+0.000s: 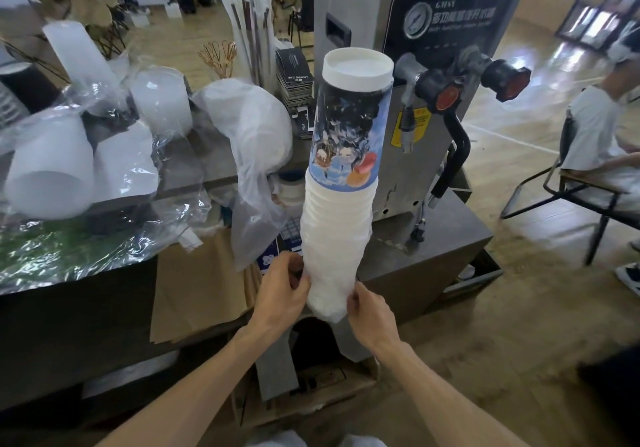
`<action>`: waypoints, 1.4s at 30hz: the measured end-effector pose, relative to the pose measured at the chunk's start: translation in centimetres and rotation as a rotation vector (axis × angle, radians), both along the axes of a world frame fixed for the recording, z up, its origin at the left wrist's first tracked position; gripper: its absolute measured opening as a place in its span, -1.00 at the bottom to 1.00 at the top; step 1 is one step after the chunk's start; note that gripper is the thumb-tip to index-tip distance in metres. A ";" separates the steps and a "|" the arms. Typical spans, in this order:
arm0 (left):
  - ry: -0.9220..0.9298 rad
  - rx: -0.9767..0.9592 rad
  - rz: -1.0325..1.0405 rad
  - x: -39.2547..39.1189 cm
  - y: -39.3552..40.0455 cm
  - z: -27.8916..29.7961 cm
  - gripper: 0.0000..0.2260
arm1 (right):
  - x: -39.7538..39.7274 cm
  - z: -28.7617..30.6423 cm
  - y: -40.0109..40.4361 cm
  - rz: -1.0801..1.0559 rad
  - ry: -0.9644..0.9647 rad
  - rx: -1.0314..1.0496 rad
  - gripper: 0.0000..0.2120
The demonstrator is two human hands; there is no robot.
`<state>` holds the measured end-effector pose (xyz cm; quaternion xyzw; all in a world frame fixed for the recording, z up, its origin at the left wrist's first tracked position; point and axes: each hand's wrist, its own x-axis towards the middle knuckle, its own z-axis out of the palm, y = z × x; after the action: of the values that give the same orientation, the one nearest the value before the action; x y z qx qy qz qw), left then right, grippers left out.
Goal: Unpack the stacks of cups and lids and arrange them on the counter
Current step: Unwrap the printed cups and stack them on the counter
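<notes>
Head view. A tall stack of cups point(341, 183), nested upside down with a printed cup outermost at the top, is held upright in the air in front of the surface point(426, 239), level with the steel steam machine point(446, 66) that stands near the surface's right edge. A thin plastic sleeve point(329, 294) still wraps the lower, white part of the stack; the printed cup at the top appears bare.

The left hand point(282, 291) grips the lower left side of the stack, fingers curled round the sleeve. The right hand point(372, 311) pinches the sleeve at the stack's bottom right. Both grips are therefore closed on the wrapped base, and nothing supports the stack higher up.

Along the left part of the surface lie further wrapped cup stacks point(52, 169) on their sides amid loose clear plastic, and a slack bag of lids point(256, 142) slumps just left of the held stack.

Judged risks. The stack leans slightly and is held only at its foot, so a tug on the sleeve may tip the top toward the machine's black valve handles point(474, 83), which sit near it. Pulling the film against tightly nested rims could separate cups and let the upper ones slide off to the floor point(485, 325), since the stack hangs off the surface's front edge. The film may also tear rather than slip. The crowded left side leaves little settled room for arranging.
</notes>
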<state>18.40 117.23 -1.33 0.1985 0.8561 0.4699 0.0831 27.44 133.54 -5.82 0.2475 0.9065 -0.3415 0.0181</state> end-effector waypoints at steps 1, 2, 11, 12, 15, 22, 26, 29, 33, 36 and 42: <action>0.026 0.002 -0.018 -0.1 0.0 0.0 -0.87 | 0.1 0.0 0.1 -0.003 -0.022 0.000 -0.84; 0.054 -0.006 -0.036 -0.2 0.0 0.0 -0.85 | 0.1 0.2 0.1 -0.001 -0.043 -0.003 -0.84; 0.140 -0.061 -0.041 -0.7 0.7 0.4 -0.91 | -0.2 0.7 0.2 0.034 -0.073 -0.032 -0.83; 0.129 -0.057 -0.037 -0.7 0.7 0.5 -0.91 | -0.2 0.8 0.2 0.029 -0.075 -0.034 -0.83; 0.075 -0.084 -0.027 -1.1 0.7 0.2 -0.95 | -0.3 0.2 0.2 0.006 -0.073 -0.072 -0.83; 0.045 -0.248 -0.052 -2.7 0.3 -1.9 -0.95 | -0.3 3.0 -1.4 -0.237 0.232 -0.128 -0.66; 0.061 -0.248 -0.086 -2.9 1.1 -2.4 -0.92 | -1.7 4.2 -1.1 -0.265 0.162 -0.151 -0.83; 0.064 -0.240 -0.089 -2.8 1.2 -2.9 -0.92 | -1.6 4.7 -0.6 -0.233 0.120 -0.060 -0.85; 0.064 -0.289 -0.111 -3.1 1.1 -3.9 -0.89 | -1.8 3.3 -0.6 -0.121 -0.058 0.102 -0.75; 0.026 -0.425 -0.169 -3.5 0.6 -5.7 -0.86 | -2.5 1.7 -0.4 -0.098 -0.134 0.123 -0.74; -0.166 -0.426 -0.165 -3.3 -0.5 -8.4 -0.96 | -3.2 0.3 0.5 -0.145 -0.093 0.037 -0.78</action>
<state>15.14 116.76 -9.75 0.2064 0.9071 0.2849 0.2312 24.25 134.07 -5.51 0.3284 0.8906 -0.3131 0.0306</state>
